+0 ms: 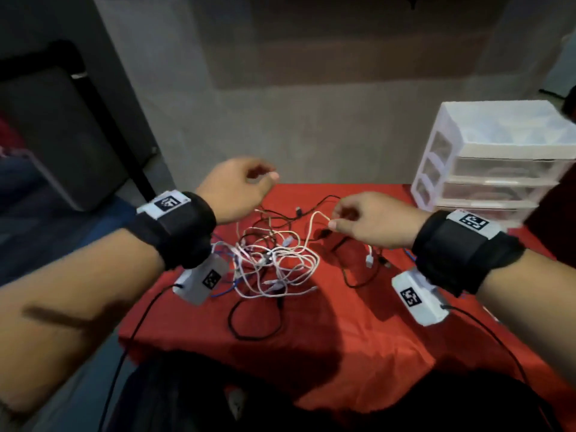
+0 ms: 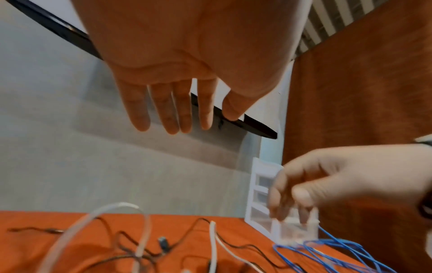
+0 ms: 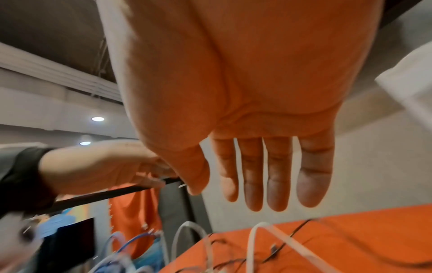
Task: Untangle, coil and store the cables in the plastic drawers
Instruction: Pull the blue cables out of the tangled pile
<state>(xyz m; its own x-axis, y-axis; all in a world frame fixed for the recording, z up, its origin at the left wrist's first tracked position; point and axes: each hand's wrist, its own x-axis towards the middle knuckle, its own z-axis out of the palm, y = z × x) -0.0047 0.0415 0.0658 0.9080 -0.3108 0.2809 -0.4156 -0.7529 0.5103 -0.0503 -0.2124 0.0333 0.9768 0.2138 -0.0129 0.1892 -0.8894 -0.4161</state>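
Observation:
A tangle of white, black and blue cables (image 1: 274,260) lies on the red tablecloth (image 1: 343,353). My left hand (image 1: 265,174) hovers above the table's far left edge with relaxed fingers (image 2: 177,114) and holds nothing. My right hand (image 1: 335,218) hangs over the right side of the tangle. Its fingers (image 3: 278,184) are straight, just above a raised loop of white cable (image 3: 257,227), with nothing pinched between them. Blue cable (image 2: 327,249) lies under that hand. The white plastic drawers (image 1: 498,163) stand shut at the back right corner.
A loose black cable loop (image 1: 249,322) lies toward the table's front. Black leads from the wrist cameras trail over the front edge. A dark chair (image 1: 62,135) stands to the left and a grey wall runs behind. A dark bag (image 1: 187,394) sits below the front edge.

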